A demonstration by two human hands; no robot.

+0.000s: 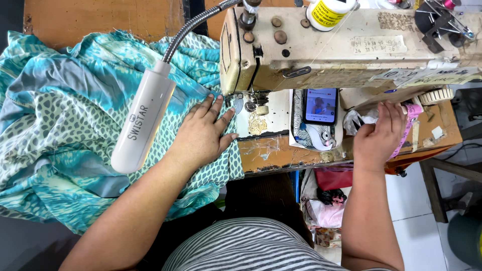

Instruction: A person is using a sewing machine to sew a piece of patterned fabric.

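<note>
Head view, left hand: the left hand lies flat, palm down, fingers spread wide, on the teal patterned fabric; fingertips almost at the presser foot. It grips nothing; it only presses the cloth.
Head view, right hand: the right hand is curled at the right end of the sewing table, fingers bent among a crumpled white bag and a pink measuring tape. Whether it pinches either one I cannot tell.
Fabric, place: heaped over the left half of the table, spilling off the left and near edges; its right edge lies under the left hand, just beside the needle area.
Fabric, handling (judged): thin, light, limp, likely slippery; it folds and bunches freely and has no stiffness. Best controlled by a flat palm near the presser foot, or pinched at the right edge.
Fabric, axis: the bulk runs left to right along the table, the working edge pointing right toward the machine head. No clear front or back shows.
Machine: the cream sewing machine spans the far edge, its long axis left to right.
Lamp: a white gooseneck lamp hangs above the fabric, tilted, far right to near left.
Phone: a lit phone stands under the machine arm, between the two hands.
</note>
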